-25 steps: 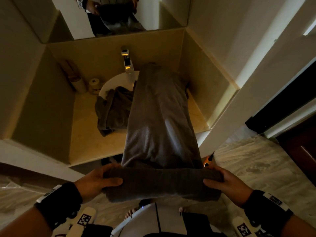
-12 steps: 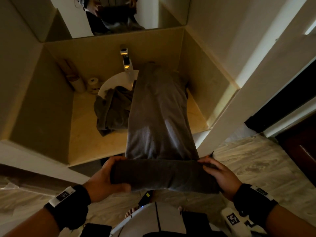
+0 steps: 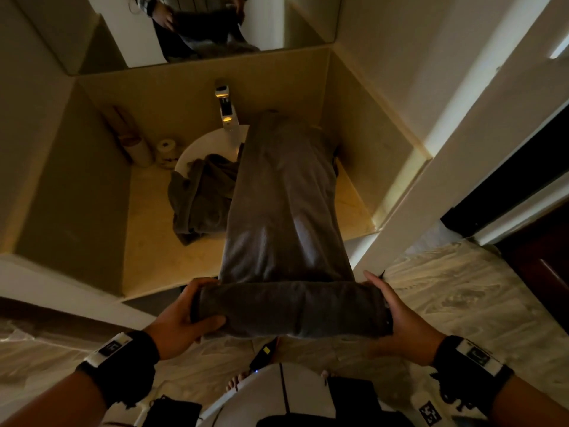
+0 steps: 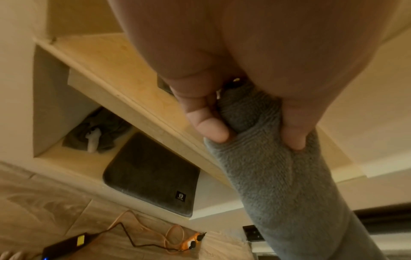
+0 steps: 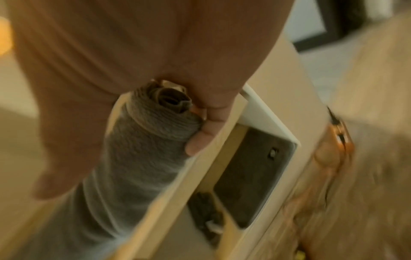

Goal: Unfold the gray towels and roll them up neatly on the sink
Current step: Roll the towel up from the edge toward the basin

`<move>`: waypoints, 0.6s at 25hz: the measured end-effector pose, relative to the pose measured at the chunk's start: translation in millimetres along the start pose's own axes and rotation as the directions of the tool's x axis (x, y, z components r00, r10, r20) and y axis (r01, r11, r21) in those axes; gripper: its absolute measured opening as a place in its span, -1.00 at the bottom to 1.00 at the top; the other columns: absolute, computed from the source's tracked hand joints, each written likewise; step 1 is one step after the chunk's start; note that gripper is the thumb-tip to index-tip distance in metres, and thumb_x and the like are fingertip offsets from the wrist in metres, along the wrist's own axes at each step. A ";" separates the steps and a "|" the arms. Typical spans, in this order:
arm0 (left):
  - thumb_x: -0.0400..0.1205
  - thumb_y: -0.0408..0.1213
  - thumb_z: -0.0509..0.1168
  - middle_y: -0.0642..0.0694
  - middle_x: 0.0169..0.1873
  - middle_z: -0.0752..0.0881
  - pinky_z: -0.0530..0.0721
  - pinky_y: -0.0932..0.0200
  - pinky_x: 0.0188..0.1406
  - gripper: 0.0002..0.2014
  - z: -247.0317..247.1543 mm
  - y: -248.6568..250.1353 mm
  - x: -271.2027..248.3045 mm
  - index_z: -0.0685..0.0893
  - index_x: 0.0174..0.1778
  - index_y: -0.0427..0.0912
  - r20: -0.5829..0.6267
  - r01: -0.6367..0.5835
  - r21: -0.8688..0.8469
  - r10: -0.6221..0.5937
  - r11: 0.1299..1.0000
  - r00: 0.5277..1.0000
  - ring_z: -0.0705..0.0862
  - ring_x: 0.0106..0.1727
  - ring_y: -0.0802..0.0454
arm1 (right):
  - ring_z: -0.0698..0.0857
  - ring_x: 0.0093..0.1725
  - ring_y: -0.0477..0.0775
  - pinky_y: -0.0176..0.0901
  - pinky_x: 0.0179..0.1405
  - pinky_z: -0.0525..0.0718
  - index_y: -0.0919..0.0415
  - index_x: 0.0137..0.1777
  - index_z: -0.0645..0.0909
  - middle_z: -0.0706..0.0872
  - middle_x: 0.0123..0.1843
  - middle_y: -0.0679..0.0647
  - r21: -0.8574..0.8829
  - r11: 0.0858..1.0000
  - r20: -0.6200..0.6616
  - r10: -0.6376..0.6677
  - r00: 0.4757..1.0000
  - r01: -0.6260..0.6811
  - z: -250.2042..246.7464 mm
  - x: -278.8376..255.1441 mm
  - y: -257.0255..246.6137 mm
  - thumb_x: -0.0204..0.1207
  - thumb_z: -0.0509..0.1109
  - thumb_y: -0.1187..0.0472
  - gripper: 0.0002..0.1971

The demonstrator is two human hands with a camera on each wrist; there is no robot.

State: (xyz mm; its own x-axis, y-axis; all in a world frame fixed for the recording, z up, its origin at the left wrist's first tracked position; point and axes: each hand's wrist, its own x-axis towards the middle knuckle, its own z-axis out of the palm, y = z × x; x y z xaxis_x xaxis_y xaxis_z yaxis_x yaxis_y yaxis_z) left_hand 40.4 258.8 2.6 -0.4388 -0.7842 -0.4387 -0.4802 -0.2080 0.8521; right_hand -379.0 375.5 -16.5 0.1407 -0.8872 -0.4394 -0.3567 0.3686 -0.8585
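Observation:
A long gray towel (image 3: 283, 204) lies flat from the faucet (image 3: 226, 109) across the counter and over its front edge. Its near end is wound into a thick roll (image 3: 289, 309) held in the air in front of the counter. My left hand (image 3: 192, 315) grips the roll's left end, thumb underneath; in the left wrist view my left hand (image 4: 255, 137) has its fingers dug into the pile. My right hand (image 3: 389, 312) cups the right end, where the spiral (image 5: 170, 100) shows. A second gray towel (image 3: 203, 195) lies crumpled half in the white sink (image 3: 203, 146).
Two paper rolls (image 3: 166, 149) stand at the counter's back left. A mirror (image 3: 200, 26) hangs above and a white door frame (image 3: 431, 211) stands close on the right. Under the counter lie a dark mat (image 4: 151, 176) and a crumpled cloth (image 4: 95, 133). A black adapter (image 4: 66, 246) with cables lies on the floor.
The roll has grown thicker and moved up toward the counter's edge. My right hand has shifted from the top of the roll to cup its right end.

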 end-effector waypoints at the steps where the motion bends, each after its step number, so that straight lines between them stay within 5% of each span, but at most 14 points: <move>1: 0.15 0.32 0.64 -0.12 0.16 0.66 0.79 -0.03 -0.29 -0.22 -0.2 -0.7 0.9 0.51 0.28 0.34 0.005 0.001 -0.001 -0.001 1.000 1.000 0.78 -0.17 -0.19 | 0.44 0.45 -0.48 -0.33 0.39 0.55 -0.40 0.63 0.07 0.37 0.48 -0.51 -0.026 0.999 -0.028 -0.027 0.999 0.026 0.9 0.4 -0.5 0.11 0.79 0.05 0.21; 5: 0.10 -0.06 0.79 -0.02 0.28 0.67 0.77 -0.17 0.20 -0.12 -3.0 -5.6 3.8 0.52 0.30 0.38 0.084 0.021 0.015 -0.022 1.000 0.996 0.76 0.19 -0.02 | 0.61 0.39 -0.24 -0.13 0.38 0.64 -0.19 0.49 0.45 0.64 0.38 -0.33 -0.045 0.995 -0.147 -0.098 0.984 0.093 -3.9 1.8 0.4 0.24 0.73 0.09 -0.18; 7: 0.06 -0.05 0.79 0.06 0.25 0.68 0.72 -0.19 0.29 -0.08 -4.4 -7.7 3.8 0.50 0.31 0.42 0.077 0.011 0.128 -0.021 0.992 0.997 0.73 0.22 0.07 | 0.62 0.33 -0.31 -0.18 0.36 0.64 -0.26 0.44 0.48 0.67 0.32 -0.31 -0.119 0.990 -0.167 -0.100 0.981 0.081 -6.4 0.2 -1.9 0.21 0.71 -0.06 -0.22; 9: 0.10 0.05 0.73 0.09 0.19 0.71 0.74 -0.10 0.25 -0.15 -4.3 -7.1 4.3 0.53 0.31 0.37 0.043 0.009 0.162 -0.016 0.987 0.999 0.74 0.16 0.14 | 0.55 0.24 -0.41 -0.46 0.21 0.54 -0.41 0.36 0.41 0.55 0.26 -0.40 -0.260 0.964 -0.202 -0.103 0.974 0.048 -6.9 -1.8 -6.6 0.12 0.64 -0.26 -0.23; 11: 0.16 0.13 0.68 0.15 0.13 0.75 0.77 0.05 0.17 -0.26 -4.0 -3.5 2.3 0.55 0.26 0.42 0.028 -0.018 0.168 0.014 0.986 1.000 0.76 0.11 0.20 | 0.50 0.13 -0.41 -0.53 0.04 0.46 -0.37 0.30 0.40 0.46 0.17 -0.40 -0.277 0.961 -0.261 -0.088 0.961 0.013 -6.1 -1.0 -12.4 0.17 0.68 -0.18 -0.28; 13: 0.33 0.08 0.65 0.23 0.07 0.76 0.79 0.14 -0.03 -0.41 -3.6 2.7 -0.3 0.53 0.19 0.50 0.029 -0.032 0.114 0.029 0.993 0.999 0.79 0.00 0.18 | 0.53 0.03 -0.35 -0.54 -0.06 0.46 -0.31 0.16 0.47 0.47 0.10 -0.34 -0.155 0.988 -0.324 -0.050 0.945 -0.001 -4.5 3.9 -14.3 0.29 0.67 -0.06 -0.47; 15: 0.33 0.19 0.60 0.21 -0.05 0.78 0.74 0.21 -0.31 -0.46 -1.9 10.0 -1.5 0.55 0.19 0.42 0.016 0.006 0.018 -0.007 1.000 1.000 0.79 -0.19 0.14 | 0.61 0.03 -0.26 -0.44 -0.04 0.55 -0.33 0.04 0.55 0.58 0.09 -0.23 0.008 1.000 -0.361 0.011 0.933 -0.008 -2.4 11.2 -15.9 0.22 0.59 -0.28 -0.58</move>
State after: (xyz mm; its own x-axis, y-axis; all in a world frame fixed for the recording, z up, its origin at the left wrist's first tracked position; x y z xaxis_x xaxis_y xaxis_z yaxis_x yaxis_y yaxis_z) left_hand 37.7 256.8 12.3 -0.4478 -0.7733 -0.4489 -0.4966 -0.2024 0.8440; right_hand -374.0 359.1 -7.2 -0.2058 -0.9236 -0.3235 -0.3506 0.3782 -0.8567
